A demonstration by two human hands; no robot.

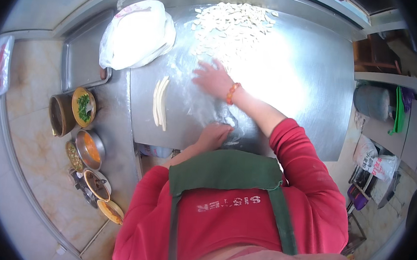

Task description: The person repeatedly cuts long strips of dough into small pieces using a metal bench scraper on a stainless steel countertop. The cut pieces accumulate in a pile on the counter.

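My right hand [214, 78] has its fingers spread, slightly blurred, just below a spread of small cut dough pieces [234, 23] on the steel work table [326, 102]. An orange beaded bracelet [232, 93] circles that wrist. My left hand [215, 135] rests with bent fingers near the table's front edge, beside a small heap of flour [230, 121]; whether anything lies under the fingers cannot be seen. Several long dough strips [160, 103] lie side by side to the left of both hands. Loose flour dusts the steel between them.
A full white plastic bag [139, 34] stands at the back left, partly over a metal tray [87, 49]. Along the left side are a bowl of chopped greens [83, 106], a brown pot [61, 115], a steel bowl of orange food [90, 149] and several other bowls.
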